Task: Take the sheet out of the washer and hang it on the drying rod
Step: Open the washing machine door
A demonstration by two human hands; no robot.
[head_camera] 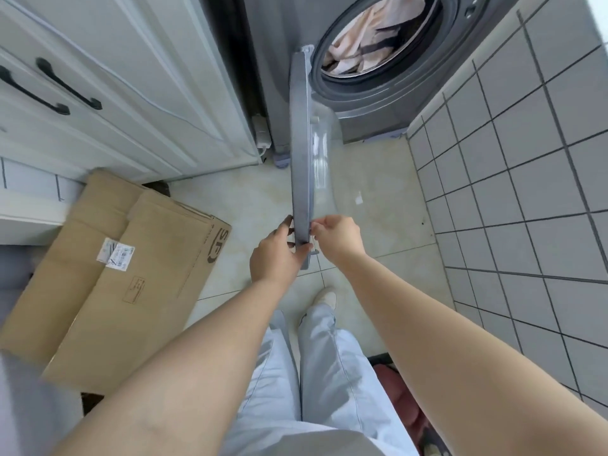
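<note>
The grey front-loading washer (368, 103) stands at the top of the view with its round door (301, 153) swung wide open toward me, seen edge-on. A pale cream sheet (358, 41) with dark stripes lies bunched inside the drum. My left hand (274, 255) grips the near edge of the door from the left side. My right hand (339, 236) pinches the same edge from the right, fingers curled at the rim. No drying rod is in view.
White cabinets with black handles (65, 83) line the left. Flattened cardboard boxes (131, 268) lie on the tiled floor at lower left. A grey tiled wall (526, 176) runs along the right. My legs and one shoe (325, 299) stand below the door.
</note>
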